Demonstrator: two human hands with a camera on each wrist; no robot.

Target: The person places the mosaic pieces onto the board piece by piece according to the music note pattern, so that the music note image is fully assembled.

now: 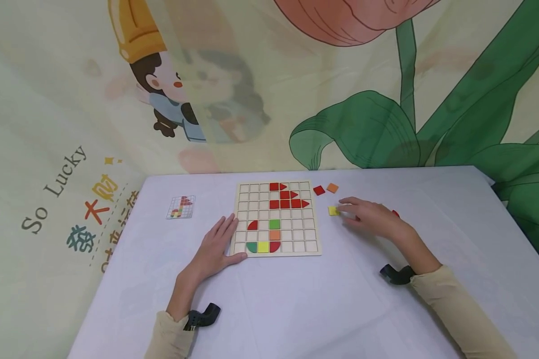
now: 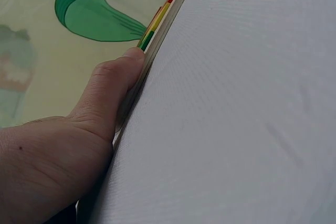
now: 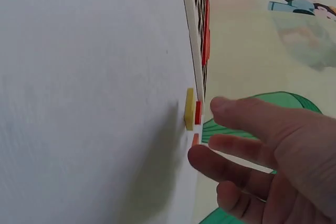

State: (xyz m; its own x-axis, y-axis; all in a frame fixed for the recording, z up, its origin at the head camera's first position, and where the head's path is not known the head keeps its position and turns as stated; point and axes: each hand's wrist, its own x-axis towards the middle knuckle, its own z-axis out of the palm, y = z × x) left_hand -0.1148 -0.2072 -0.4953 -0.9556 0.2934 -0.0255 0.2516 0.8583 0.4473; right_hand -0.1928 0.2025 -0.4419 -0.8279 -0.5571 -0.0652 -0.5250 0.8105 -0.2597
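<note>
My left hand (image 1: 211,252) rests at the lower left corner of a wooden grid board (image 1: 298,234), fingers along its left edge and thumb (image 2: 113,80) on the near edge. Red squares and pointed red pieces fill part of the upper rows. Lower down sit a green square (image 1: 274,224), an orange square (image 1: 275,235), a yellow square (image 1: 263,247) and several quarter-round pieces. Right of the board, my right hand (image 1: 373,217) hovers with loosely bent fingers by a loose yellow square tile (image 1: 334,211). In the right wrist view a gap shows between fingertips and that tile (image 3: 189,109).
A loose red tile (image 1: 319,190) and an orange tile (image 1: 333,188) lie beside the board's upper right corner. A red piece (image 1: 396,214) is partly hidden behind the right hand. A small printed pattern card (image 1: 181,207) lies at left on the white tablecloth (image 1: 287,309).
</note>
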